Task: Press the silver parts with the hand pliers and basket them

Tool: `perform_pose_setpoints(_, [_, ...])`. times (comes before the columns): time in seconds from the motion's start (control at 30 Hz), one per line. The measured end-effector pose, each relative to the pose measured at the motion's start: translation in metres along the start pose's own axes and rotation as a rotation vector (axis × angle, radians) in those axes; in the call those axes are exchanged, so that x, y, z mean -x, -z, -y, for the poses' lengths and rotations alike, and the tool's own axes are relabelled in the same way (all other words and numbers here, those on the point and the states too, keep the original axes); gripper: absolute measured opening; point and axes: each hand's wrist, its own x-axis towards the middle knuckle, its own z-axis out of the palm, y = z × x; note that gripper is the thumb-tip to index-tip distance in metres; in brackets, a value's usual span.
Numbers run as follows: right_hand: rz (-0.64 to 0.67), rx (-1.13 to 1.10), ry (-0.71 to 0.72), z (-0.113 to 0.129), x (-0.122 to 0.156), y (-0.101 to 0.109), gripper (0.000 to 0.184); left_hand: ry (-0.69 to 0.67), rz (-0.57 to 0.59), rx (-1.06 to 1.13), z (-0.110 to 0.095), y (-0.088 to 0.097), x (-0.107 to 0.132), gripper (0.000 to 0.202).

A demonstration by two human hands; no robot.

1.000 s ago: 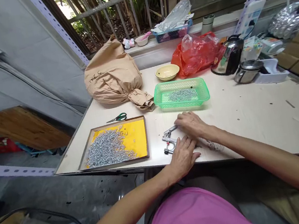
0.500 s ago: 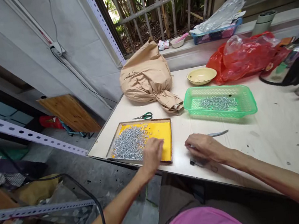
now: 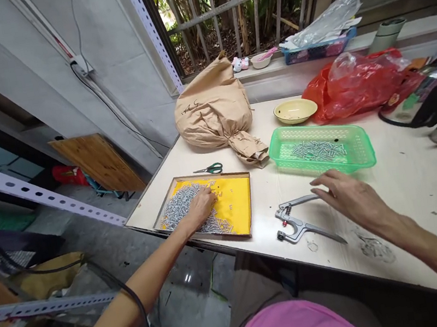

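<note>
My left hand [image 3: 201,208] reaches into a shallow tray [image 3: 250,213] with a yellow bottom. Its fingers are bent together at the edge of a heap of small silvery metal pins [image 3: 181,205]; what they pinch, if anything, is hidden. My right hand [image 3: 350,195] hovers over the table with thumb and forefinger apart, holding nothing visible. Below its fingertips lies a grey hand plier tool [image 3: 301,226] with a spring and spread handles, one handle end close to the fingers. Just beyond the hand stands a green plastic basket [image 3: 280,163] with more metal pieces [image 3: 318,150] inside.
Green-handled scissors [image 3: 214,168] lie behind the tray. A brown paper bag [image 3: 214,109], a cream bowl [image 3: 295,111] and a red plastic bag [image 3: 351,87] line the back. At the right stands a kettle [image 3: 427,92]. A clear ring-shaped mark or piece [image 3: 375,248] is near the front.
My left hand has moved left and away onto the heap. My right hand has moved right, off the pliers, which now lie uncovered on the table.
</note>
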Motion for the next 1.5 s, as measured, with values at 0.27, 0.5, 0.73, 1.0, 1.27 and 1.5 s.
perform_pose_setpoints(0.27, [0.178, -0.184, -0.078, 0.014, 0.056, -0.026, 0.030, 0.115, -0.086, 0.096, -0.006, 0.013, 0.001, 0.019])
perform_pose_setpoints(0.5, [0.312, -0.178, -0.084, 0.028, 0.061, -0.026, 0.023, 0.278, 0.138, 0.925, -0.101, 0.003, 0.004, 0.030])
perform_pose_setpoints(0.73, [0.353, -0.070, -0.106, 0.033, 0.056, -0.026, 0.017, 0.304, 0.296, 1.013, -0.164, -0.027, -0.004, 0.043])
perform_pose_setpoints(1.0, [0.351, -0.038, -0.100, 0.032, 0.056, -0.025, 0.018, 0.316, 0.363, 0.896, -0.165, -0.023, -0.007, 0.049])
perform_pose_setpoints(1.27, [0.355, -0.009, -0.082, 0.033, 0.055, -0.022, 0.022, 0.235, 0.484, 0.799, -0.165, -0.018, -0.014, 0.048])
perform_pose_setpoints(1.5, [0.278, -0.034, 0.026, 0.006, 0.037, -0.017, 0.089, 0.195, 0.558, 0.804, -0.158, -0.024, -0.014, 0.048])
